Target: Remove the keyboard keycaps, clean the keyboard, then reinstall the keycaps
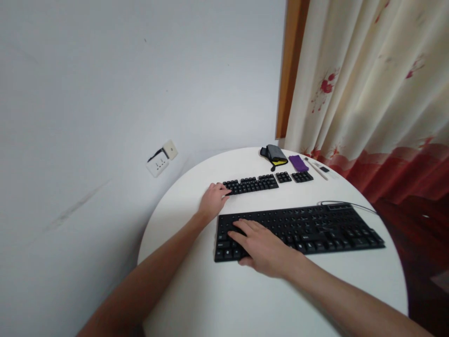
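Observation:
A black keyboard (336, 229) lies across the round white table, with keycaps on its front rows and bare key posts showing across parts of the back rows. My right hand (259, 245) rests palm down over its left part, fingers stretched out onto the keys and thumb near the front edge. Behind the keyboard, loose black keycaps (254, 185) lie in rows, grouped in blocks. My left hand (212, 200) is at the left end of these rows, thumb and fingers closed together around a keycap there; the fingers mostly hide it.
At the back of the table (189, 281) lie a grey, black and yellow cloth item (275, 153), a purple cloth (298, 163), and a thin brush-like tool (317, 169). A cable (358, 204) runs off the right edge. A wall with a socket (157, 163) stands left, a curtain (379, 93) right.

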Available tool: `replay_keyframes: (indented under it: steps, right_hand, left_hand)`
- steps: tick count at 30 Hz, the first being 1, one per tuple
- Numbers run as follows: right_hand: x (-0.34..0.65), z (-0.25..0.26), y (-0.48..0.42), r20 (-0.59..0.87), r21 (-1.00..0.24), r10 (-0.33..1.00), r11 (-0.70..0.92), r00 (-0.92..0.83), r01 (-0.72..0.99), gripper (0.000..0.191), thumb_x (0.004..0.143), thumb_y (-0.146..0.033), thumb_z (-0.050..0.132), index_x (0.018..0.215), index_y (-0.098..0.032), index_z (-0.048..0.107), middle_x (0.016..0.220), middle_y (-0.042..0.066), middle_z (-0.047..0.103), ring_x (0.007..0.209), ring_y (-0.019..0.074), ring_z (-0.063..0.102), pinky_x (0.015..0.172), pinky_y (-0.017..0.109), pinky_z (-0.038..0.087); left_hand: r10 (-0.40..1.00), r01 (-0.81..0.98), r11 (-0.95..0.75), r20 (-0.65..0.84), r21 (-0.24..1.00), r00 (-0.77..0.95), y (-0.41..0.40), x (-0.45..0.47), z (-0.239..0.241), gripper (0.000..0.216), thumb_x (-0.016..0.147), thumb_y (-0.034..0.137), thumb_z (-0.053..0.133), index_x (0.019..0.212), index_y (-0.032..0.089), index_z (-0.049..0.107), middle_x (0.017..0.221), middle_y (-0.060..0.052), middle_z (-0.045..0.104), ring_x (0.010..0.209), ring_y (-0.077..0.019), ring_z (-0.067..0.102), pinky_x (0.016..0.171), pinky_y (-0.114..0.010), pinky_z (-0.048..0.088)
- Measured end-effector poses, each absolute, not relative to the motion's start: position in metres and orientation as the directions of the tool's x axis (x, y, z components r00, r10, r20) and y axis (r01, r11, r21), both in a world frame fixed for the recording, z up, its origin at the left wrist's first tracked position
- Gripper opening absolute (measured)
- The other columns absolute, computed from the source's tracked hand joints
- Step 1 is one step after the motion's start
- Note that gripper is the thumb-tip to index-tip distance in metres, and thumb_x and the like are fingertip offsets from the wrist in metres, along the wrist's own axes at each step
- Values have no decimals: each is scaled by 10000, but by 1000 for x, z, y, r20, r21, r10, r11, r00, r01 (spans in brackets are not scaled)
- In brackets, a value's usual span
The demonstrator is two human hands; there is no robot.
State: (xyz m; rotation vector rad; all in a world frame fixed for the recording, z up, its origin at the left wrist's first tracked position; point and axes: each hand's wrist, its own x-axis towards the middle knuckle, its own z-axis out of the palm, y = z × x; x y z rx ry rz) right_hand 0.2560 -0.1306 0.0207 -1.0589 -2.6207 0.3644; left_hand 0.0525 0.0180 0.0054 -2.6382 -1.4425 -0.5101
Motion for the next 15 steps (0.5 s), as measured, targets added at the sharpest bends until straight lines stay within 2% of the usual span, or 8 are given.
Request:
replay_keyframes:
  steps: [6,15]
  right_hand:
    - [256,23,-131,155,-342,707,693,-689,634,696,786,-334,755,1399,-153,479,1475,169,418,1368,317,361,1134,436,294]
    - [256,21,-130,152,-340,706,695,-692,634,712,774,-323,765,1404,-157,478,1479,167,417,1372,317,356,1141,434,280]
  left_hand:
    - [804,832,-549,319,78,501,16,49,5,210,898,210,611,1058,202,747,1042,-63,677,951,-245,536,887,-371,452]
    - [823,810,-537,360,236,440,24,49,-6,214,896,289,630,1055,205,745,1025,-67,684,968,-245,568,934,-386,443]
